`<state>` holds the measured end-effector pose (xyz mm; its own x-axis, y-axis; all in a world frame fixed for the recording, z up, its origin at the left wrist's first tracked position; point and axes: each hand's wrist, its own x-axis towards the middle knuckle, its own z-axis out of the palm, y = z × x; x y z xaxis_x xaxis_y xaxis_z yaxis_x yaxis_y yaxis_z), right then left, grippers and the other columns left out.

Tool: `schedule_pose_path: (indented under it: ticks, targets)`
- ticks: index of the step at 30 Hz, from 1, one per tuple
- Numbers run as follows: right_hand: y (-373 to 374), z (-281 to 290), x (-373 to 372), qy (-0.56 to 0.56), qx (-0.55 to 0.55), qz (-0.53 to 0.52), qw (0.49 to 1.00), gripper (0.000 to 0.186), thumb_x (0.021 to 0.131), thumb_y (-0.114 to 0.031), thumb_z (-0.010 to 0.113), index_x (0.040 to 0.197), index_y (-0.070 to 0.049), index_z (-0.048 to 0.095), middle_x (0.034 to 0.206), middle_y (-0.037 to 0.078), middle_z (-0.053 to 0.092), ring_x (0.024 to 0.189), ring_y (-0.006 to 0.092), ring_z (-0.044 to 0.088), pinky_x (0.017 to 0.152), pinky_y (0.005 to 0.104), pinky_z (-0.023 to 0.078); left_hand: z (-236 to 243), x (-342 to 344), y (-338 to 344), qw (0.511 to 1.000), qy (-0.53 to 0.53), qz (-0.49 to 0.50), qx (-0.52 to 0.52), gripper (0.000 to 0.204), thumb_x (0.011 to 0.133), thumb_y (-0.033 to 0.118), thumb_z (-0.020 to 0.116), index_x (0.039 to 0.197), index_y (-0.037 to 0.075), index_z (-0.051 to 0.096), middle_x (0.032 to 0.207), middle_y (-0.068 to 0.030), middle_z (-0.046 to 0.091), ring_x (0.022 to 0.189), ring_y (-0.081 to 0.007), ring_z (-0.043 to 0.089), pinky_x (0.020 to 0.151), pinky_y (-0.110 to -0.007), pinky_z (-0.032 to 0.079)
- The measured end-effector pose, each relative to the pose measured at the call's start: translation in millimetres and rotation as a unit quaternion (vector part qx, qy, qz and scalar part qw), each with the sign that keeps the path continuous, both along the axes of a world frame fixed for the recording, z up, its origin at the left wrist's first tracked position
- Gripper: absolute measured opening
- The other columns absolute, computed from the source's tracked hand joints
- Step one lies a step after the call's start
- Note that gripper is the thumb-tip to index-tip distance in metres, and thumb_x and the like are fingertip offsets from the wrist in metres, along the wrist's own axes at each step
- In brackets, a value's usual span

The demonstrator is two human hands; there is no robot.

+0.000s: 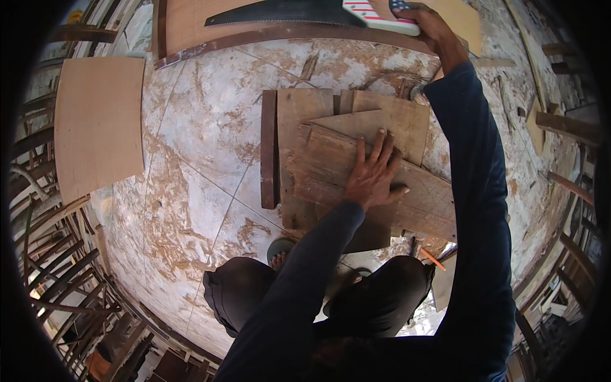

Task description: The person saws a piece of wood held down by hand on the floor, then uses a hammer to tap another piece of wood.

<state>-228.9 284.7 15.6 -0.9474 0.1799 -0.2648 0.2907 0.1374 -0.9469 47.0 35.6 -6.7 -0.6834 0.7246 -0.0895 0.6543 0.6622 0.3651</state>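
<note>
My left hand (pixel 375 170) lies with fingers spread on a rough brown wooden board (pixel 318 162). That board rests slantwise on top of several other flat wood pieces (pixel 391 118) stacked on the floor. A dark, narrow wood strip (pixel 269 149) stands along the left side of the stack. At the top right, my right hand (pixel 429 28) is closed around the handle of a handsaw (pixel 286 14). The saw has a dark blade and a white, red and blue handle. Its toothed blade points left, over a reddish-brown wooden frame edge, well apart from the stack.
A plain plywood sheet (pixel 102 124) is at the left. The tiled floor (pixel 191 191) is strewn with sawdust and wood shavings. An orange-handled tool (pixel 433 258) lies by my right knee. Stacked wooden pieces (pixel 63 280) line the left, and more timber (pixel 569 127) lies at the right.
</note>
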Motion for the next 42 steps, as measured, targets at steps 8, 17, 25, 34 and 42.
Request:
schedule_pose_path:
  ticks: [8, 17, 25, 34, 42]
  targets:
    - [-81.5, 100.3, 95.6, -0.012, 0.008, 0.089, 0.996, 0.075, 0.067, -0.016, 0.079, 0.132, 0.007, 0.052, 0.106, 0.017, 0.066, 0.094, 0.0236, 0.066, 0.081, 0.0334, 0.053, -2.1, -12.3, 4.4, 0.999, 0.034, 0.004, 0.005, 0.085, 0.084, 0.076, 0.049, 0.139, 0.011, 0.053, 0.157, -0.0165, 0.031, 0.15, -0.0356, 0.015, 0.114, -0.069, 0.01]
    - [-84.9, 206.3, 374.3, 0.144, -0.015, -0.097, 0.985, 0.052, 0.075, -0.006, 0.078, 0.122, 0.003, 0.057, 0.095, 0.012, 0.067, 0.084, 0.0182, 0.064, 0.073, 0.0307, 0.05, -6.4, -13.3, -8.3, 0.998, 0.065, -0.016, 0.019, 0.064, 0.094, 0.056, 0.05, 0.15, 0.024, 0.041, 0.158, -0.0136, 0.031, 0.148, -0.0361, 0.021, 0.114, -0.069, 0.008]
    - [-94.1, 151.8, 616.8, 0.088, -0.003, -0.314, 0.945, 0.057, 0.083, -0.009, 0.073, 0.136, 0.002, 0.055, 0.079, 0.001, 0.062, 0.069, 0.0077, 0.055, 0.063, 0.0239, 0.044, -2.4, 30.5, 14.4, 0.988, 0.068, -0.115, -0.072, 0.057, 0.1, 0.047, 0.043, 0.153, 0.027, 0.034, 0.161, -0.0128, 0.023, 0.15, -0.0346, 0.015, 0.115, -0.072, 0.003]
    - [-154.7, 65.6, 674.3, 0.033, -0.113, -0.442, 0.889, 0.064, 0.087, -0.022, 0.073, 0.141, 0.004, 0.049, 0.122, 0.012, 0.065, 0.108, 0.0157, 0.059, 0.093, 0.0302, 0.048, -10.9, 65.2, 85.4, 0.992, 0.048, -0.112, -0.036, 0.061, 0.101, 0.045, 0.043, 0.154, 0.016, 0.03, 0.161, -0.0139, 0.022, 0.15, -0.0348, 0.014, 0.118, -0.067, 0.001]
    - [-125.2, 114.5, 674.0, -0.092, -0.103, -0.328, 0.935, 0.067, 0.088, -0.015, 0.071, 0.147, -0.003, 0.043, 0.103, 0.007, 0.065, 0.084, 0.0115, 0.055, 0.075, 0.0277, 0.045, -17.1, 67.0, 82.7, 0.993, 0.059, -0.087, -0.047, 0.059, 0.102, 0.042, 0.041, 0.154, 0.016, 0.03, 0.158, -0.0113, 0.027, 0.149, -0.032, 0.018, 0.119, -0.064, -0.001]
